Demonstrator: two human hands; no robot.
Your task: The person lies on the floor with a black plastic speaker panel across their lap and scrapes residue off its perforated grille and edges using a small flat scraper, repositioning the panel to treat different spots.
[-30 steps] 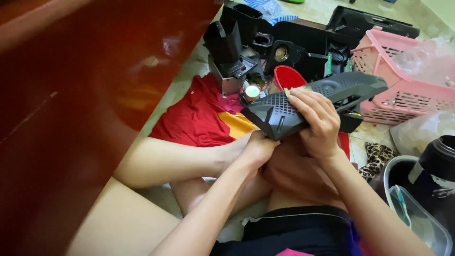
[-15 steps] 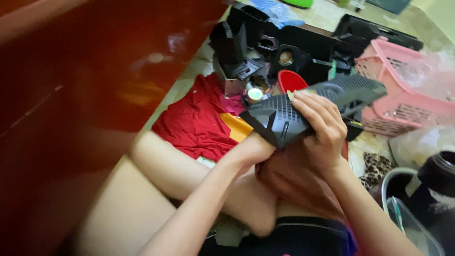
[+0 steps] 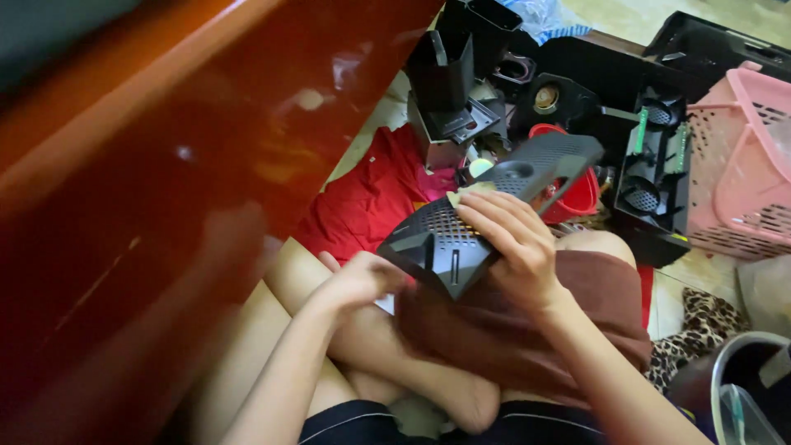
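Note:
A long black plastic casing [image 3: 527, 169] with perforated grille holes lies across my lap over a brown cloth [image 3: 527, 330]. My left hand [image 3: 358, 280] grips its near lower end from underneath. My right hand [image 3: 511, 243] lies flat on top of the grille, pressing a small yellowish rag [image 3: 463, 191] against it with the fingertips. I sit cross-legged on the floor beside a large glossy red-brown wooden panel.
A red cloth [image 3: 367, 202] lies on the floor ahead. Black plastic housings [image 3: 449, 82], a speaker part [image 3: 545, 99] and a red bowl [image 3: 577, 198] crowd the floor beyond. A pink basket [image 3: 741, 165] stands at right. The wooden panel [image 3: 165, 189] fills the left.
The casing has dropped lower and closer onto my lap. My right hand slid along its grille with the rag. The view shifted right and down.

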